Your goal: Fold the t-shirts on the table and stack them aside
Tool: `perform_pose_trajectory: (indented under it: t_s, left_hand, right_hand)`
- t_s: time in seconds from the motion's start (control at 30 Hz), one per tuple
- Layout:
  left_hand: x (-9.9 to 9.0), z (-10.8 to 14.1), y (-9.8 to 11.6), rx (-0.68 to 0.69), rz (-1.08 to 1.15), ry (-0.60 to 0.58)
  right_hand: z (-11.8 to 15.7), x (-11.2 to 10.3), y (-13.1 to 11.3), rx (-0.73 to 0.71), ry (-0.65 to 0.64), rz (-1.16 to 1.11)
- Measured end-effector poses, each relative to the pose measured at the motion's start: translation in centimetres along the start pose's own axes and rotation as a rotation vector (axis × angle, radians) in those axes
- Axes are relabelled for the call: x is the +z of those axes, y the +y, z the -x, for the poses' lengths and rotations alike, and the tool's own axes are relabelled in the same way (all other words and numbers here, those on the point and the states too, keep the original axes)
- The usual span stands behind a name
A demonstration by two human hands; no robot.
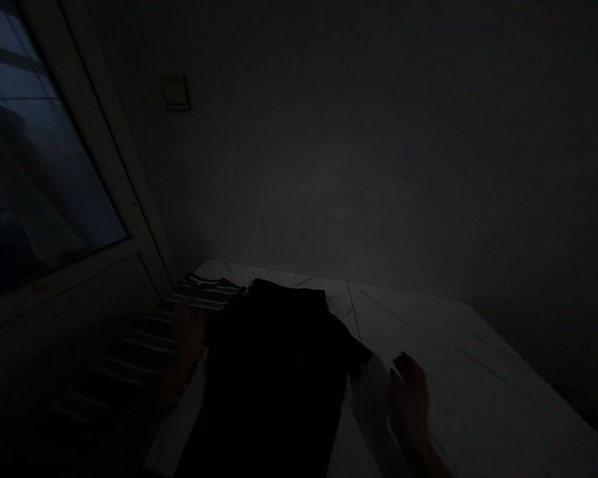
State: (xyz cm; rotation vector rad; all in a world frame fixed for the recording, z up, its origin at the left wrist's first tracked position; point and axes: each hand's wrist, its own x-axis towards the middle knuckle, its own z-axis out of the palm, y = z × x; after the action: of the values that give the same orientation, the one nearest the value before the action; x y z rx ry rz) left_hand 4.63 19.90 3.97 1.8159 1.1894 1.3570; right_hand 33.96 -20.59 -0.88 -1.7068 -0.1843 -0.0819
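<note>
The picture is very dark. A black short-sleeved shirt (274,372) lies spread on a white, marble-patterned table (443,358), its neck end towards the wall. My left hand (188,330) is at the shirt's left sleeve, over a dark shirt with pale stripes (129,358); its fingers are too dim to make out. On the other side, my right hand (412,392) is beside the right sleeve, fingers bent with a gap from the thumb, and nothing visible in them. Between that hand and the black shirt is a pale, cloth-like strip (373,398).
A grey wall (329,153) rises behind the table and carries a square switch (175,92). To the left stands a framed glass door or window (129,219). The table's right edge slants towards the lower right corner.
</note>
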Motion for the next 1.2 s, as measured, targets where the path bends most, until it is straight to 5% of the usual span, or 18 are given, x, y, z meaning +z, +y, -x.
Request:
perform_pose_trajectory:
  t_s: [0.13,0.27,0.37,0.57,0.93,1.1,1.2]
  left_hand:
    - [5.1,1.2,1.6,0.440,-0.348,-0.378]
    - [9.8,1.2,2.0,0.387,-0.635,-0.470]
    - [10.8,0.4,1.1,0.351,-0.646,-0.472]
    - [10.6,0.0,0.2,0.362,-0.610,-0.461]
    - [7.5,0.6,2.7,0.416,-0.506,-0.362]
    - [4.2,0.3,4.5,0.417,-0.410,-0.366]
    - [0.0,0.7,4.8,0.365,-0.352,-0.308]
  right_hand:
    - [-0.1,6.5,-4.2,-0.465,-0.357,0.208]
    - [-1.4,13.7,-6.8,-0.603,-0.470,0.592]
    - [-2.2,15.8,-5.6,-0.534,-0.498,0.818]
    - [-2.2,15.5,-3.7,-0.528,-0.474,0.843]
    - [-2.5,14.1,-3.6,-0.499,-0.389,0.580]
    - [-1.5,12.3,-5.0,-0.502,-0.359,0.503]
    - [0.0,9.9,-7.5,-0.515,-0.436,0.364]
